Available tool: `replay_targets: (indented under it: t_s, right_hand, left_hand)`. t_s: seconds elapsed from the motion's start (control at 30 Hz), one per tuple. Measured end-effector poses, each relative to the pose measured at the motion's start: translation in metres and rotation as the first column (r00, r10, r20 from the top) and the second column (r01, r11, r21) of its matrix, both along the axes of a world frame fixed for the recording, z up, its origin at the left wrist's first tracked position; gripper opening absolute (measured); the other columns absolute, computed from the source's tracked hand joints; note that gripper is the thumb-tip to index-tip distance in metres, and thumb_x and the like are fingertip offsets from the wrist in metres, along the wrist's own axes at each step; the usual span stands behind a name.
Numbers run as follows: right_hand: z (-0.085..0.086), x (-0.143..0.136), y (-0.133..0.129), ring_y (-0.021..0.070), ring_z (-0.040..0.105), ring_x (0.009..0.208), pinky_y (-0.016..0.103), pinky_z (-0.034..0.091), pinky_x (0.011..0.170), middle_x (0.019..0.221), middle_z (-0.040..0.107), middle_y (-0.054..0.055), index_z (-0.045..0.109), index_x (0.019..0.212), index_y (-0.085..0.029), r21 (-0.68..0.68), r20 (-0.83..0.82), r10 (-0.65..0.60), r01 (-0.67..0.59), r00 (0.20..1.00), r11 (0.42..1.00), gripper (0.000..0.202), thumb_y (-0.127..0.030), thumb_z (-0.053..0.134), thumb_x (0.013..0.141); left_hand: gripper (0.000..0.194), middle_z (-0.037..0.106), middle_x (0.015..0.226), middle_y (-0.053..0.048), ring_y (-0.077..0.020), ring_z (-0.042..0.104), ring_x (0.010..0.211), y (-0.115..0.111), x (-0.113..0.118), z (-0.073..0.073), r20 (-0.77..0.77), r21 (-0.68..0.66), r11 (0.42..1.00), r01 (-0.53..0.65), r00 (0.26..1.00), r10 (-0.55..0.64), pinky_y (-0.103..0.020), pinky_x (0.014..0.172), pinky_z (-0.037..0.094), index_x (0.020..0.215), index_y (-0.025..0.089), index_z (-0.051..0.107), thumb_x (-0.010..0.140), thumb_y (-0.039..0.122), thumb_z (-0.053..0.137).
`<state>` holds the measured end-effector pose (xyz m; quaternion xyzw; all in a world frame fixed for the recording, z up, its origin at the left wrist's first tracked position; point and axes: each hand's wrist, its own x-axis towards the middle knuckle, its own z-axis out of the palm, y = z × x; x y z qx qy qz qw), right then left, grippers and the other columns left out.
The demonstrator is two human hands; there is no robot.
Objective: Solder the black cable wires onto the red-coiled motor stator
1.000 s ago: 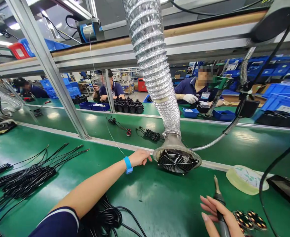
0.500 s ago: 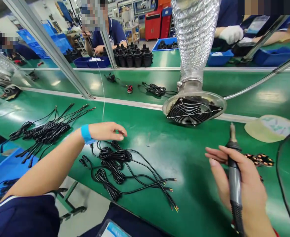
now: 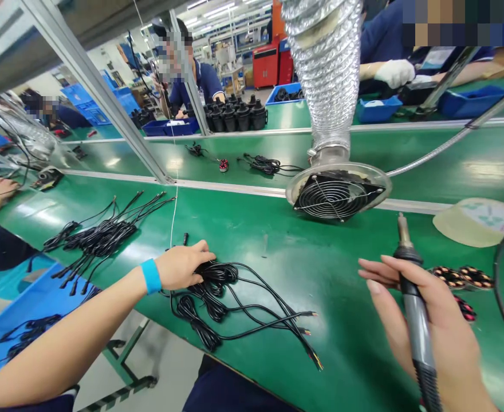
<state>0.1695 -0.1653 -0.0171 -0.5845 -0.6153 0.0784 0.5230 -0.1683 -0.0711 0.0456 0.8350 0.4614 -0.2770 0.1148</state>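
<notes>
Near the front edge of the green bench (image 3: 278, 252), the left hand (image 3: 182, 266) lay palm down, arm stretched forward, fingers closed over a bundle of black cables (image 3: 217, 286). Bare bench surface lay open between the hands. Toward the bench's right end, the right hand (image 3: 424, 320) gripped a soldering iron (image 3: 410, 297) upright, tip pointing at the extraction fan (image 3: 335, 194), well apart from the cables.

Left hand (image 3: 183, 266) rests on black cable bundles (image 3: 217, 297); right hand (image 3: 424, 326) grips a soldering iron (image 3: 413, 312).
</notes>
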Motion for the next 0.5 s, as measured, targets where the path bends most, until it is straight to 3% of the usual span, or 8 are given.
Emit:
replay_targets:
  t_s: [0.27, 0.4, 0.5]
  right_hand:
    - [0.001, 0.001, -0.001, 0.0213, 0.069, 0.085, 0.035, 0.056, 0.075, 0.102, 0.069, 0.007, 0.055, 0.117, -0.022, 0.015, -0.034, 0.009, -0.008, 0.999, 1.000, 0.030, -0.033, 0.058, 0.089]
    - [0.000, 0.003, -0.001, 0.0202, 0.069, 0.085, 0.035, 0.056, 0.077, 0.103, 0.068, 0.007, 0.054, 0.118, -0.023, 0.027, -0.056, 0.020, -0.019, 0.998, 0.999, 0.029, -0.031, 0.057, 0.090]
    - [-0.001, 0.004, -0.001, 0.0201, 0.069, 0.086, 0.037, 0.057, 0.078, 0.104, 0.068, 0.007, 0.053, 0.120, -0.023, 0.019, -0.080, 0.023, -0.021, 0.997, 1.000, 0.030, -0.029, 0.057, 0.091]
  left_hand:
    - [0.036, 0.061, 0.110, -0.006, -0.0212, 0.064, 0.091, 0.014, 0.011, 0.022, 0.022, -0.026, 0.997, 0.070, 0.997, -0.070, -0.030, 0.080, 0.049, 0.110, 0.020, 0.063, 0.078, 0.018, 0.047]
    - [0.038, 0.061, 0.105, -0.006, -0.0209, 0.063, 0.091, 0.028, 0.021, 0.034, 0.092, 0.087, 0.991, 0.100, 0.990, -0.108, -0.030, 0.081, 0.048, 0.111, 0.018, 0.063, 0.078, 0.018, 0.043]
    - [0.042, 0.060, 0.109, -0.007, -0.0211, 0.062, 0.094, 0.043, 0.027, 0.034, 0.130, 0.195, 0.978, 0.076, 0.986, -0.103, -0.031, 0.084, 0.047, 0.118, 0.017, 0.060, 0.081, 0.020, 0.040]
